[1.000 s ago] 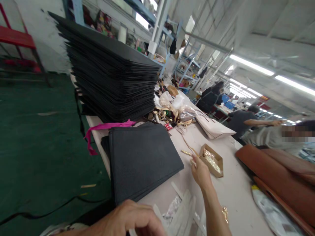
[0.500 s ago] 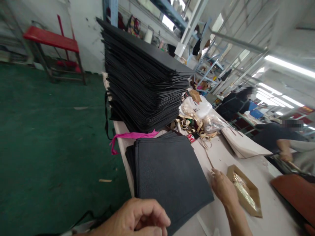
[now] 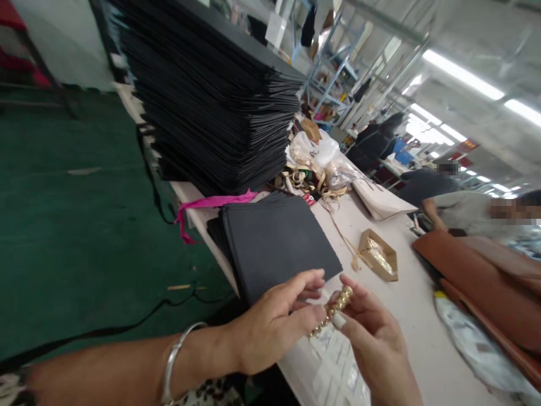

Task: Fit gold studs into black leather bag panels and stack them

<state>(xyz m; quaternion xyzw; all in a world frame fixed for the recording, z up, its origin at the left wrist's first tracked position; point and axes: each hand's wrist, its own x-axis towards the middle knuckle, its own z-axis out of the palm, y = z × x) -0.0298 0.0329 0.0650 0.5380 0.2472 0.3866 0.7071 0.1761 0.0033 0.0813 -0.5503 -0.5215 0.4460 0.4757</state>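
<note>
A short row of small gold-coloured metal pieces is pinched between the thumb and fingers of my right hand, above the table. Close on its left is my left hand, fingers curved and apart from the thumb; the thumb tip is against or very near the lower end of the row. Behind the hands lies a low stack of black leather-like panels. An open cardboard box holding more gold pieces in clear wrap sits further right. White labels or strips lie under my hands.
A tall stack of folded black panels rises at the back left. Pink ribbon hangs over the table edge. Plastic bags and coiled tan strips lie behind. Brown leather-like pieces are on the right, where co-workers are busy.
My right hand has come back from beside the cardboard box towards me, with the gold row now visible in it. My left hand has moved right to meet it. The view has shifted rightward.
</note>
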